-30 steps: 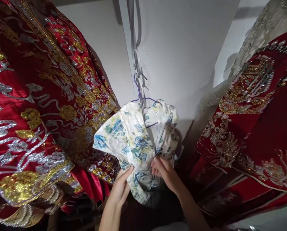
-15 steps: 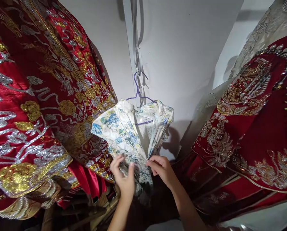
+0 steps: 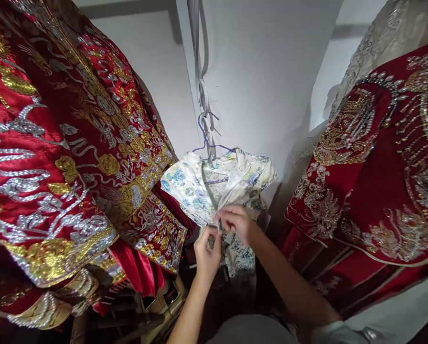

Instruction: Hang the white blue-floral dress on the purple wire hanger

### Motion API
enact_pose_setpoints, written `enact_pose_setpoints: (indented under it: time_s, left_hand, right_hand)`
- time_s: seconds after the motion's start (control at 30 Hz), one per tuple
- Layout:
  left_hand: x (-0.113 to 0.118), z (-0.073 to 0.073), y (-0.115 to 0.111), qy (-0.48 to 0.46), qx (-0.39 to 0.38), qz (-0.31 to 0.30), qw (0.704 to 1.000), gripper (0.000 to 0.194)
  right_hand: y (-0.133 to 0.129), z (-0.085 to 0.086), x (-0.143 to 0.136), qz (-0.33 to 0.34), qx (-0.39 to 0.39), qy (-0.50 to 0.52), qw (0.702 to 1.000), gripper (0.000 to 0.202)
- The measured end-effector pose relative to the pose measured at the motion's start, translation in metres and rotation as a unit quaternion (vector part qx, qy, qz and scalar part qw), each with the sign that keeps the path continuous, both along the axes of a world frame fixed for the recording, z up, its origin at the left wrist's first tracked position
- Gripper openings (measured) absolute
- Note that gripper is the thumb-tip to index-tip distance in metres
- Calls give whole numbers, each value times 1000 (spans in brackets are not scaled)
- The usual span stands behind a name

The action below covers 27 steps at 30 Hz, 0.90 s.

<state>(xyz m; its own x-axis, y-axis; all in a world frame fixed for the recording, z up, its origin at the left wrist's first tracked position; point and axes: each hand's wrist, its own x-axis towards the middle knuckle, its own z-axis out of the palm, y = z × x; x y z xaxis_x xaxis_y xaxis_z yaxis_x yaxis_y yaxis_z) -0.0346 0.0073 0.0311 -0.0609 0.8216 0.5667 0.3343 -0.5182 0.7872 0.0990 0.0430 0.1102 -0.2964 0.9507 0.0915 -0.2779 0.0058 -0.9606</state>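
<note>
A white short-sleeved shirt [image 3: 188, 188] with blue and green flowers hangs on a purple wire hanger [image 3: 206, 138]. Its neckline lies open in a V, and the two front edges come together at my hands. My right hand [image 3: 239, 223] is closed in a pinch on the front edge, just below the V. Slightly lower and to the left, my left hand [image 3: 208, 251] pinches the same front opening between thumb and fingers. The fingertips of both hands almost meet. Whatever small fastening lies between them is too hidden to make out.
The hanger hooks onto a white ring-shaped holder [image 3: 204, 98] on the wall [image 3: 271, 71]. On the left hang red jackets [image 3: 102, 143] with gold and silver embroidery. A beaded red garment [image 3: 375, 191] hangs on the right, in front of pale lace [image 3: 364, 62].
My left hand, earlier spread and off the front edge, has moved right and closed on it. My right hand has risen a little. The shirt has shifted right, and its fronts lie closer together.
</note>
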Motion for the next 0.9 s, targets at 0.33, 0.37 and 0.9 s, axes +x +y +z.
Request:
enact_pose_setpoints:
  time_s: [0.33, 0.37, 0.9]
  left_hand:
    - [-7, 6, 14, 135, -62, -88, 985, 14]
    - [-10, 18, 19, 136, -55, -97, 984, 12]
    - [-37, 197, 97, 75, 246, 99, 961, 19]
  right_hand:
    - [54, 103, -4, -82, 119, 65, 987, 32]
    - [53, 102, -3, -77, 126, 58, 987, 32]
    - [69, 33, -2, -191, 192, -101, 957, 24]
